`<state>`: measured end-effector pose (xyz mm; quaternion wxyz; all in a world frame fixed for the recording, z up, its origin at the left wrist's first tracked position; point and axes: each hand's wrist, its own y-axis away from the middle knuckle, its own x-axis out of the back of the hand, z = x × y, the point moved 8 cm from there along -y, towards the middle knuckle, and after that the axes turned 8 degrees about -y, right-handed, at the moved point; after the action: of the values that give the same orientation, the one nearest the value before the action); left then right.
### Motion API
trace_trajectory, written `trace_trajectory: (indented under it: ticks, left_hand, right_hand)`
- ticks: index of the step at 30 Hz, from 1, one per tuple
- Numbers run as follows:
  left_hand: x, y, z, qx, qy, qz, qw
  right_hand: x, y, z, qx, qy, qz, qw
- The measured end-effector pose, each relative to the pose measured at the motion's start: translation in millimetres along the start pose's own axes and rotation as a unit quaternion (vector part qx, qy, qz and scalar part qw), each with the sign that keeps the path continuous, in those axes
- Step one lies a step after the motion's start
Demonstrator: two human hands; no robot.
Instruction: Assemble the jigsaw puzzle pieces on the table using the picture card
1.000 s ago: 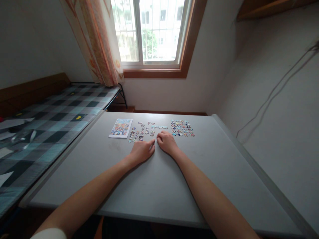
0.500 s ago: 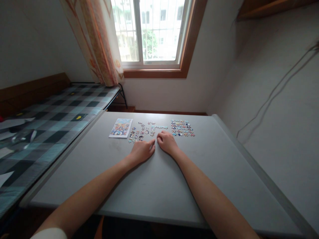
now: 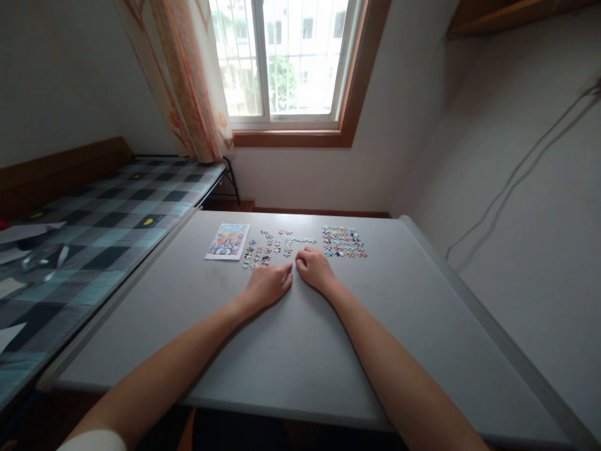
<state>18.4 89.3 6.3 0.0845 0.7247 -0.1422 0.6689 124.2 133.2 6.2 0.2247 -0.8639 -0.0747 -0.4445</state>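
My left hand [image 3: 269,283] rests on the table, its fingers curled and closed, with no object showing in it. It lies just below a loose group of jigsaw puzzle pieces [image 3: 259,252]. Close beside it, my right hand [image 3: 314,268] is closed in a loose fist on the tabletop; nothing shows in its fingers. Above the right hand is a joined strip of puzzle pieces [image 3: 303,240], with a short leg going down at its left end. A second group of pieces [image 3: 344,241] is spread in rows to the right. A small gap separates the two hands.
A colourful printed picture sheet [image 3: 228,242] lies left of the pieces on the grey table [image 3: 300,351]. Beyond the table's left edge is a bed with a checked cover [image 3: 107,219], with papers on it. A window [image 3: 286,62] and a curtain [image 3: 188,81] are behind.
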Motion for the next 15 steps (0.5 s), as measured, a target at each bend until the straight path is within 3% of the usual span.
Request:
trace_trajectory:
  ticks: [15]
  left_hand:
    - [1.0,5,11,-0.016,-0.022,-0.018,0.999]
  right_hand:
    - [1,0,-1,-0.007,-0.007,0.001,1.0]
